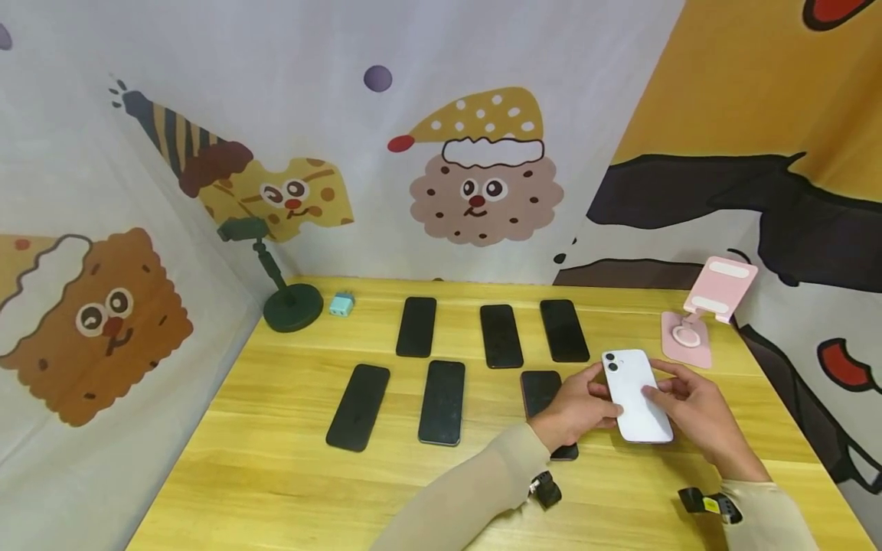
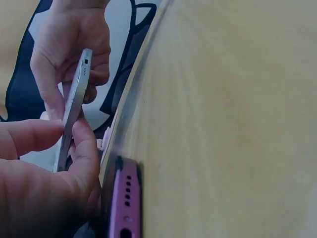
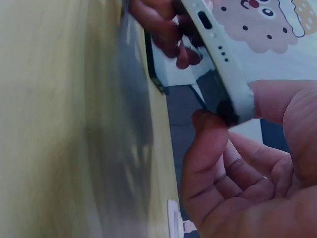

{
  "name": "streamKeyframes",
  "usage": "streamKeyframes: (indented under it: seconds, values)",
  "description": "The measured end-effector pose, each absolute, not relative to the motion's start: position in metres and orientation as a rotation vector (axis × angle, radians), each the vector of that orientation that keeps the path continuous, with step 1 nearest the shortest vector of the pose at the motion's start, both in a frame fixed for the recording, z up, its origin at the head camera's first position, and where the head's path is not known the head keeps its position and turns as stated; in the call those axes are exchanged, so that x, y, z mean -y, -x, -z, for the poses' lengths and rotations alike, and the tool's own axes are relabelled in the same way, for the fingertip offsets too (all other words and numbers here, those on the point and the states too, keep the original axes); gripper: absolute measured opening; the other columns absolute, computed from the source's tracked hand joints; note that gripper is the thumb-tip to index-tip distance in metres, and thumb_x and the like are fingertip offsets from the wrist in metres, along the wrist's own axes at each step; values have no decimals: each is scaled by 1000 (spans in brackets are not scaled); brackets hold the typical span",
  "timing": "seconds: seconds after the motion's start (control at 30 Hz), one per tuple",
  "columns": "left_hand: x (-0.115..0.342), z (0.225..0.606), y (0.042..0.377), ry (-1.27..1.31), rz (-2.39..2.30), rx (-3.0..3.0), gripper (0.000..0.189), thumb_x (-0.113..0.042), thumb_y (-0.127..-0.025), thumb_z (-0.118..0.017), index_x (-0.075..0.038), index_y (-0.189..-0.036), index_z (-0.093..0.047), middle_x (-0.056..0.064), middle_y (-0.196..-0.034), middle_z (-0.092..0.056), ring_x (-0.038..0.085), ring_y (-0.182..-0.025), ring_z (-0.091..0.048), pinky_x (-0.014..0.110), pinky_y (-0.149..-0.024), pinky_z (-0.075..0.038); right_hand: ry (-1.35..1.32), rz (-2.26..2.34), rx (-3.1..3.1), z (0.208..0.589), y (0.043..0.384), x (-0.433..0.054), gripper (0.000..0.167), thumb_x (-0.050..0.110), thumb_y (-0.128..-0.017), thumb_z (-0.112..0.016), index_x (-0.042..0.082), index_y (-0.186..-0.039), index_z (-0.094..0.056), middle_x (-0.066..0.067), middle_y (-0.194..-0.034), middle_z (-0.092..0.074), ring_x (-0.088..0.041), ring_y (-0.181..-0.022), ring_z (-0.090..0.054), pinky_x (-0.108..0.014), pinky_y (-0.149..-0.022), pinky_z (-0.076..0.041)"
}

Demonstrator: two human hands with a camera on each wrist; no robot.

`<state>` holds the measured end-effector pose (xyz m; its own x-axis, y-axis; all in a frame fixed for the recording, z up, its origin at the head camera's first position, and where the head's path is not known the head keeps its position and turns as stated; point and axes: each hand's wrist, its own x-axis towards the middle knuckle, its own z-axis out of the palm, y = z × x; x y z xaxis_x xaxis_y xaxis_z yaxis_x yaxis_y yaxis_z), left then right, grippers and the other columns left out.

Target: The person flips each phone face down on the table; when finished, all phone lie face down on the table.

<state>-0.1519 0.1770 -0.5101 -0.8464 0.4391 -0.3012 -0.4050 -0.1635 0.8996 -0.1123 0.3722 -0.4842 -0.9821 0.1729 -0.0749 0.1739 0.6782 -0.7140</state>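
Both hands hold a white smartphone (image 1: pixel 637 398) above the table, its back with the camera lenses turned up in the head view. My left hand (image 1: pixel 575 405) pinches its left edge between thumb and fingers. On the opposite edge, my right hand (image 1: pixel 699 413) grips it with the thumb on the back. The left wrist view shows the white phone (image 2: pixel 77 104) edge-on, and the right wrist view shows the port end of the phone (image 3: pixel 218 54). Beneath the left hand lies a dark phone (image 1: pixel 540 389) with a pinkish edge, partly covered by that hand.
Several dark phones lie in two rows, among them one at front left (image 1: pixel 358 407) and one at the back (image 1: pixel 501 337). A pink phone stand (image 1: pixel 720 287) is at back right. A dark green stand (image 1: pixel 292 306) and a light blue charger plug (image 1: pixel 341 304) stand at back left.
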Motion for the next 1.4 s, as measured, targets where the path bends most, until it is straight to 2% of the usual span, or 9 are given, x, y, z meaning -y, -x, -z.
streamKeyframes:
  seconds: [0.1, 0.2, 0.4, 0.53, 0.83, 0.97, 1.1, 1.23, 1.4]
  values:
    - [-179, 508, 150, -47, -2032, -1610, 86, 23, -84, -72, -19, -156, -54, 10, -95, -59, 19, -75, -67, 44, -78, -66, -283, 1208, -2869, 489, 113, -376, 63, 29, -104, -70, 0, -156, -49, -22, -113, -70, -12, -80, -60, -26, -58, -50]
    - [-180, 507, 149, -51, -2019, -1628, 82, 23, -84, -72, -13, -156, -54, 12, -96, -59, 21, -80, -71, 42, -80, -66, -275, 1191, -2866, 493, 114, -379, 61, 30, -104, -71, 0, -154, -51, -22, -113, -71, -11, -80, -60, -27, -58, -51]
    - [-179, 504, 145, -28, -1944, -1734, 48, 14, -88, -74, -2, -133, -70, 6, -99, -65, 20, -91, -74, 38, -84, -65, -290, 1198, -2792, 500, 117, -384, 63, 30, -103, -72, 0, -154, -50, -24, -118, -69, -13, -83, -63, -30, -61, -59]
    - [-180, 502, 142, -5, -1881, -1824, 32, 7, -92, -76, -1, -122, -75, 5, -100, -71, 16, -90, -73, 36, -81, -65, -340, 1220, -2723, 504, 116, -385, 63, 24, -102, -72, 1, -156, -48, -23, -118, -67, -16, -82, -66, -33, -64, -63]
    - [-180, 494, 140, 39, -1809, -1939, 20, -5, -95, -75, -2, -115, -79, 0, -95, -78, 15, -86, -76, 31, -76, -64, -325, 1195, -2743, 507, 119, -385, 59, 24, -103, -70, 2, -155, -51, -26, -121, -66, -19, -84, -67, -32, -63, -63]
    - [-177, 490, 141, 16, -1758, -1978, 10, -9, -96, -75, -4, -102, -81, -2, -88, -76, 12, -74, -70, 22, -64, -55, -350, 1187, -2753, 506, 119, -385, 57, 24, -104, -69, 1, -154, -52, -28, -123, -66, -19, -83, -67, -32, -62, -63]
    - [-175, 489, 141, 7, -1764, -1975, 10, -10, -96, -75, -4, -101, -81, -2, -85, -75, 11, -64, -61, 19, -56, -44, -390, 1192, -2763, 504, 118, -384, 57, 27, -104, -70, -1, -151, -55, -28, -124, -66, -15, -82, -68, -31, -63, -63]
    - [-172, 489, 143, 21, -1768, -1963, 18, -10, -96, -75, -4, -112, -81, -1, -93, -77, 13, -73, -67, 22, -63, -50, -408, 1201, -2764, 505, 118, -382, 58, 30, -104, -71, -4, -148, -57, -27, -124, -65, -11, -82, -68, -31, -64, -64]
    - [-170, 492, 144, 9, -1790, -1907, 23, -9, -97, -74, -1, -119, -78, 4, -105, -78, 18, -90, -74, 32, -81, -62, -407, 1210, -2749, 504, 118, -381, 60, 32, -104, -70, -5, -148, -56, -27, -126, -64, -10, -81, -68, -31, -64, -64]
